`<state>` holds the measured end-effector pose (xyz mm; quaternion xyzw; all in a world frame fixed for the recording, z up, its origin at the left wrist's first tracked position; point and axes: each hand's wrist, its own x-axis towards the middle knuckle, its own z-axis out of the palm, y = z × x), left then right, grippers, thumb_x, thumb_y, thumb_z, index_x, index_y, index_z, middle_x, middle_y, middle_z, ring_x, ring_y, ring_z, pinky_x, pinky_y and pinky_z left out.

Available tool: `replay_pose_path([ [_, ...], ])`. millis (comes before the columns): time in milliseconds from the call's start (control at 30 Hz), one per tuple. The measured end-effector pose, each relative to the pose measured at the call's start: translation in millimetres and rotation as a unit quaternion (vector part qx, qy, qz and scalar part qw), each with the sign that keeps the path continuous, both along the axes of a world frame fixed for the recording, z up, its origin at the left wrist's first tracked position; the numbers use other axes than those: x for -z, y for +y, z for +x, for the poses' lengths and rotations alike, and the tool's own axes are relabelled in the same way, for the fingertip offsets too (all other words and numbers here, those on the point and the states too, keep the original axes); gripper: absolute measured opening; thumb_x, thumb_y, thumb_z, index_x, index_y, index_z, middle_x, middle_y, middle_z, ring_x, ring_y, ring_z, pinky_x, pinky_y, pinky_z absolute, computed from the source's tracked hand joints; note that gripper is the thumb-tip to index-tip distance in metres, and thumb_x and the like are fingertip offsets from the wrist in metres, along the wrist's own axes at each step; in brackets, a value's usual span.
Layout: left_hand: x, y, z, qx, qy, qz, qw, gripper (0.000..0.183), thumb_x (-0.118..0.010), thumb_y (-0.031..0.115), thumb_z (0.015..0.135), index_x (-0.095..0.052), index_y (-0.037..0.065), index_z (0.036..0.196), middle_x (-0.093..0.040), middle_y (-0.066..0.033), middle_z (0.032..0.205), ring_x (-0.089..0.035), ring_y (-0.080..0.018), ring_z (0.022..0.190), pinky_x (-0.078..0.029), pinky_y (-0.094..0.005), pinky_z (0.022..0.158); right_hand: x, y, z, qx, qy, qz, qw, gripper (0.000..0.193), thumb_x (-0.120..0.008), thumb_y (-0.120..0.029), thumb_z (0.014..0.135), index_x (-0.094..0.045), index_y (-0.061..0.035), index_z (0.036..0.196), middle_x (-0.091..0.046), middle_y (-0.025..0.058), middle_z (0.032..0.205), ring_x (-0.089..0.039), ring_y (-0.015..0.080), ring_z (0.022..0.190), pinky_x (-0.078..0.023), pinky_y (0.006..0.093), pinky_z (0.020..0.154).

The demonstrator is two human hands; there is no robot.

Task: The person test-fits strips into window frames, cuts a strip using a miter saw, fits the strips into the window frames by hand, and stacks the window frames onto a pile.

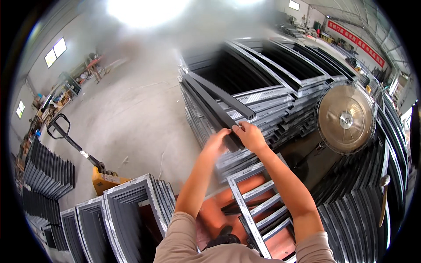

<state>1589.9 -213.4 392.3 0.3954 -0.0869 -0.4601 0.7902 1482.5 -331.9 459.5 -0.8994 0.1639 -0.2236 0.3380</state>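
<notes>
Both my hands are closed on the near end of a long dark grey metal profile bar (206, 96), which slants away to the far left over a tall stack of window frames (272, 98). My left hand (219, 141), slightly blurred, grips the bar's left side. On the right side, my right hand (250, 136) has its thumb and fingers on the same end. A second dark bar (226, 98) lies beside it, meeting it at the far end and spreading to the right. Closer to my body, a small frame (241, 197) with several crossbars rests over an orange surface (219, 206).
Right of the stack stands a round caged fan (346, 119). Rows of dark frames (359, 215) fill the lower right, with a mallet (384, 197) on them. More frames (131, 197) stand at lower left, near a yellow pallet jack (105, 179) on the concrete floor (140, 118).
</notes>
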Motion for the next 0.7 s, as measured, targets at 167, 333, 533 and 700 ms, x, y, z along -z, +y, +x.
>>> replay_pose_path([
  [167,-10,15,1,-0.005,-0.010,0.000,1.000,0.035,-0.057,0.026,0.094,-0.057,-0.001,0.115,-0.062,-0.0119,0.110,-0.063,-0.0237,0.101,-0.054,-0.0393,0.085,-8,1,23,-0.038,0.117,0.138,0.983,0.041,-0.059,-0.036,0.088,-0.065,0.0028,0.100,-0.068,0.0182,0.086,-0.067,0.0293,0.079,-0.051,0.0370,0.073],
  [333,-30,18,0,-0.038,0.012,-0.031,0.999,0.039,-0.060,0.042,0.092,-0.054,0.004,0.101,-0.060,-0.0111,0.093,-0.063,-0.0247,0.079,-0.055,-0.0441,0.075,-24,-7,0,-0.069,0.070,0.146,0.984,0.042,-0.061,-0.036,0.087,-0.065,0.0057,0.093,-0.067,0.0146,0.079,-0.065,0.0264,0.073,-0.050,0.0336,0.071],
  [533,-33,-3,24,-0.095,0.043,-0.027,0.994,0.031,-0.057,0.033,0.095,-0.055,0.003,0.086,-0.060,-0.0116,0.075,-0.062,-0.0294,0.070,-0.054,-0.0443,0.066,-11,-12,-129,-0.014,-0.053,0.194,0.979,0.036,-0.067,-0.027,0.087,-0.062,0.0059,0.100,-0.061,0.0077,0.077,-0.054,0.0129,0.074,-0.045,0.0294,0.068],
  [700,-34,-44,45,-0.113,0.115,0.001,0.987,0.033,-0.059,0.033,0.094,-0.049,0.002,0.093,-0.059,-0.0119,0.074,-0.062,-0.0302,0.068,-0.055,-0.0483,0.066,-9,6,-268,0.116,-0.063,0.203,0.970,0.038,-0.067,-0.024,0.085,-0.059,0.0074,0.104,-0.058,0.0040,0.081,-0.050,0.0107,0.077,-0.043,0.0268,0.069],
])
